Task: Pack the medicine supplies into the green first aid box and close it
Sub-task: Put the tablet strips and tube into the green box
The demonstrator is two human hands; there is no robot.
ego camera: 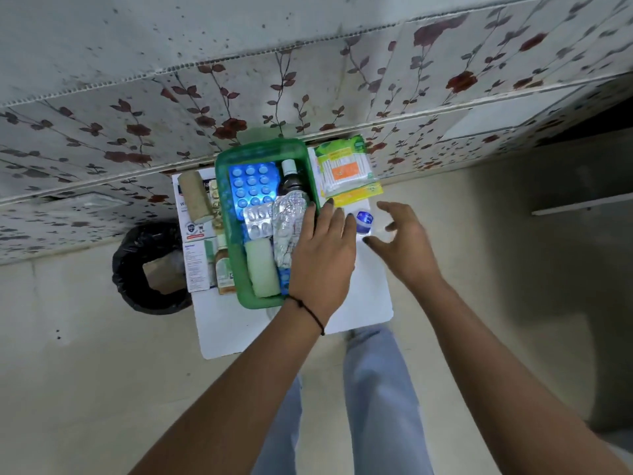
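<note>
Open green plastic first aid box [236, 269] sits on the white worktop [370, 303]. Left hand [320, 255] lies flat on its edge, empty; right hand [404, 241], fingers spread and empty, nears a small blue-lidded jar [363, 221] (easily knocked off).

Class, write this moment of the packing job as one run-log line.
stage: packing | green box: open, part filled | left hand: on box rim | right hand: open, reaching for small blue-lidded jar | cotton swab pack: outside

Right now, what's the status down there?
Left hand resting on green box rim, empty. Right hand open, reaching for small blue-capped jar. Box open, part-filled. Cotton swabs still outside.
</note>
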